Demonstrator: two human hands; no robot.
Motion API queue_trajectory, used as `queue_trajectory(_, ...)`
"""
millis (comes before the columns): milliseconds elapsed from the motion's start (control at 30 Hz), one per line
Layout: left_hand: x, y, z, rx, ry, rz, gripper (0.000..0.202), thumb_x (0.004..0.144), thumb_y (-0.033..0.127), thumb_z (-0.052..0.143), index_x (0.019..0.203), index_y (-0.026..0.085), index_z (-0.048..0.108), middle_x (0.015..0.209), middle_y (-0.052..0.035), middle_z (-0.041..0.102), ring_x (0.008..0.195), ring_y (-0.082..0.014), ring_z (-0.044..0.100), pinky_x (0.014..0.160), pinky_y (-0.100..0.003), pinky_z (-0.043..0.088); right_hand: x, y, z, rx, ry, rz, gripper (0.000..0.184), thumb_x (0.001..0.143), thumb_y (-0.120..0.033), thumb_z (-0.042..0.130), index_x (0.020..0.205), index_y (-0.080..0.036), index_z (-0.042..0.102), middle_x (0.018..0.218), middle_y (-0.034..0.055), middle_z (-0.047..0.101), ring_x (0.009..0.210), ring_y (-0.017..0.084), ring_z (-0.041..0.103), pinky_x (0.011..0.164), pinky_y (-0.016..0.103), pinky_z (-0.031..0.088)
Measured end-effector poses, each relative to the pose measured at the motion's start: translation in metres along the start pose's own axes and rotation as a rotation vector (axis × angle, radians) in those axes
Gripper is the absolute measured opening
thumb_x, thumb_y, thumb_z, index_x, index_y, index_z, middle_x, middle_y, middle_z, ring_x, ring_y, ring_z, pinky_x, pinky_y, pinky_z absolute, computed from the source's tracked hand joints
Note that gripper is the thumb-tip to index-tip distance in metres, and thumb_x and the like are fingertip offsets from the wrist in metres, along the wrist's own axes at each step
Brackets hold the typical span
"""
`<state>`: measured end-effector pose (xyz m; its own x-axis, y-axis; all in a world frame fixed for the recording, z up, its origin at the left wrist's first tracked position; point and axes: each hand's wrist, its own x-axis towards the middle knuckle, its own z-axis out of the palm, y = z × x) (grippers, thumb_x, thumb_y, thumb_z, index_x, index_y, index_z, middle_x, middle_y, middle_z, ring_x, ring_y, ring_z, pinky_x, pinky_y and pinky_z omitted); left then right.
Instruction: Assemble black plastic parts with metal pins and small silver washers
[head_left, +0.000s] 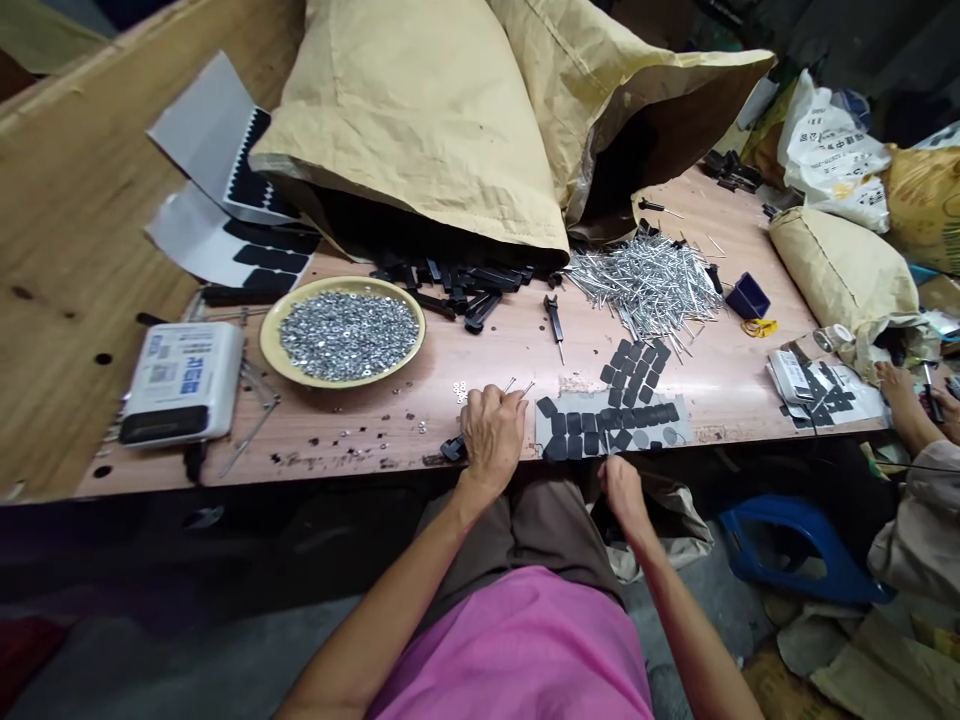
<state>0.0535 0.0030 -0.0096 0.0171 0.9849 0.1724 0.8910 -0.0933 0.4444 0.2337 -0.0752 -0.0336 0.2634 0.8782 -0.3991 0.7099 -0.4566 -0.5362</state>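
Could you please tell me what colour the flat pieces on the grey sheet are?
The flat pieces are black, showing best in the head view.

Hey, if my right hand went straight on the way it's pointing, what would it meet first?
Most likely the grey sheet with its black pads, just ahead of the right hand. Height is hard to judge, so the hand might pass over them.

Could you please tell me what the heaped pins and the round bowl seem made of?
Heaped pins: bright bare metal, probably steel, judging by their silvery glints. Round bowl: smooth yellowish plastic, perhaps, since its rim looks evenly coloured; enamelled metal is possible.
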Motion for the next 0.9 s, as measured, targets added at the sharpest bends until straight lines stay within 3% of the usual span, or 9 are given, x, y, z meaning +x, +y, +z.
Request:
queue_trajectory(133,0.008,0.0,0.003,0.056,-0.069,-0.013,0.024,0.087,0.027,0.048,0.095,0.018,0.068,0.089,-0.0135,0.058,0.086,-0.0294,0.048,0.068,-0.038,0.039,0.001,0.0,-0.001,0.053,-0.055,-0.017,0.031,0.082,-0.023,0.032,0.057,-0.021,0.048,0.054,-0.0016,0.051,0.055,0.013,0.046,0.054,0.023,0.034)
queue_trajectory(333,0.012,0.002,0.011,0.127,-0.085,0.008,0.022,0.086,0.03,0.049,0.089,0.017,0.067,0.089,-0.0138,0.058,0.087,-0.03,0.05,0.068,-0.037,0.038,0.003,0.001,0.001,0.142,-0.069,-0.013,0.027,0.079,-0.022,0.035,0.055,-0.02,0.048,0.055,-0.0009,0.05,0.055,0.012,0.044,0.053,0.022,0.034)
queue_trajectory(567,0.016,0.005,0.012,0.172,-0.175,-0.026,0.022,0.088,0.023,0.045,0.094,0.015,0.065,0.095,-0.0143,0.059,0.093,-0.0309,0.05,0.073,-0.038,0.037,0.005,0.009,0.004,0.27,-0.122,0.042,0.027,0.08,-0.029,0.032,0.059,-0.021,0.047,0.045,-0.0056,0.037,0.041,0.01,0.033,0.043,0.02,0.029)
queue_trajectory(900,0.011,0.001,0.022,0.151,-0.093,0.051,0.024,0.088,0.021,0.044,0.083,0.013,0.065,0.088,-0.0137,0.059,0.087,-0.0283,0.049,0.07,-0.036,0.038,0.002,0.012,0.0,0.378,-0.12,0.067,0.025,0.078,-0.029,0.035,0.057,-0.021,0.045,0.047,-0.0052,0.038,0.043,0.009,0.034,0.042,0.019,0.028)
